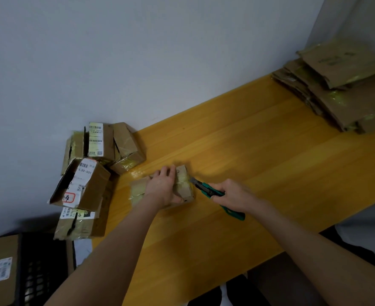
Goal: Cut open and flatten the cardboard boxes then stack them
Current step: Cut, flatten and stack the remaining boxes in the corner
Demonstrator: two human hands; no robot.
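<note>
The middle of the yellow bench (270, 155) is bare wood, so a hand can slide there. A heap of taped boxes (89, 180) blocks the left end by the wall (138, 62). A stack of flat cardboard (345, 93) fills the far right corner. A small box (185, 187), with a green knife (206, 189) at its side, sits near the heap.

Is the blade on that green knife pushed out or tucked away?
Out: the blade juts from the green knife, its tip at the taped box.

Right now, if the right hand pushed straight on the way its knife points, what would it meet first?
The taped box the left hand holds; the knife in the right hand seems to touch it.
</note>
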